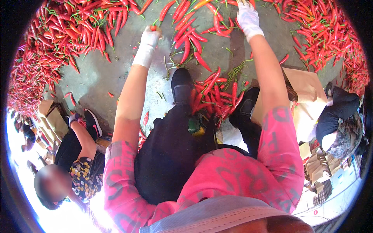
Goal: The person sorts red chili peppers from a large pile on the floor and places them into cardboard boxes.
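My left hand (151, 36), in a white glove, is stretched forward over the concrete floor with its fingers curled around a red chili pepper (153, 28); the green stem points away from me. At the top edge my right hand (247, 14), gloved too, reaches among red chilies, its fingertips partly cut off; whether it grips one cannot be told. Loose red chilies (186, 38) lie between the two hands, with an orange one (201, 4) above them. A heap of red chilies (214, 93) rests between my black shoes, beside a bunch of green stems (237, 70).
Large chili piles spread at the left (72, 32) and right (323, 35). An open brown paper bag (306, 87) stands by my right leg. One person (84, 145) sits at left near another paper bag (58, 122); a further person (338, 116) is at right.
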Demonstrator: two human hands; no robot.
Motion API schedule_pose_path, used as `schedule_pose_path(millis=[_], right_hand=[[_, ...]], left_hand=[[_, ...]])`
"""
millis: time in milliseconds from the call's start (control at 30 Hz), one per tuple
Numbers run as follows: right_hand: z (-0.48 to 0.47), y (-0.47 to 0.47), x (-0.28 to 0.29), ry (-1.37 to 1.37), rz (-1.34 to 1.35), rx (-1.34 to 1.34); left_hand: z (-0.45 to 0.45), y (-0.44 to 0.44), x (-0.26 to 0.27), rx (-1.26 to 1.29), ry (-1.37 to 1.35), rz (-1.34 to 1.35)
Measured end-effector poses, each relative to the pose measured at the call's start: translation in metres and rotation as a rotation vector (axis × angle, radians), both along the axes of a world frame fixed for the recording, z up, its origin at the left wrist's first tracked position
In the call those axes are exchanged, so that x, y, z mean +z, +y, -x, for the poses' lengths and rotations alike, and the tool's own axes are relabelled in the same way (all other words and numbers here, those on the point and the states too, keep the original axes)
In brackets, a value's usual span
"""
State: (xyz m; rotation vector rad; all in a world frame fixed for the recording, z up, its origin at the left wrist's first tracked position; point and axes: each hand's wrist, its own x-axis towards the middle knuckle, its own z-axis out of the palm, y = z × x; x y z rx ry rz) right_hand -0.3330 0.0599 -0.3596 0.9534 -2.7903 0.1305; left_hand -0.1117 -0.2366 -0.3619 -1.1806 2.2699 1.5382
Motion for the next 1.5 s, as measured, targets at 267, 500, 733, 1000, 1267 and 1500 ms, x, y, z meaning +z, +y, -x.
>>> schedule_pose_path(millis=[267,500,733,1000,1267,1500], right_hand=[[-0.027,-0.023,0.026,-0.293,0.073,-0.090],[-0.023,-0.102,0.027,-0.258,-0.076,0.184],[-0.024,-0.080,0.081,-0.696,-0.363,0.127],[-0.101,-0.044,0.051,-1.557,1.046,-0.504],[-0.325,-0.125,0.013,-1.830,0.631,-0.122],[-0.258,-0.098,0.057,-1.031,0.151,0.181]], left_hand=[[0.053,-0.041,-0.011,0.097,0.136,0.369],[0.074,0.005,0.001,-0.349,-0.260,0.533],[0.055,-0.018,-0.013,0.023,0.280,-0.090],[0.073,-0.004,-0.011,-0.352,-0.208,0.214],[-0.127,-0.001,0.079,-0.188,-0.131,-0.763],[-0.385,-0.015,0.062,-0.762,-0.956,-0.386]])
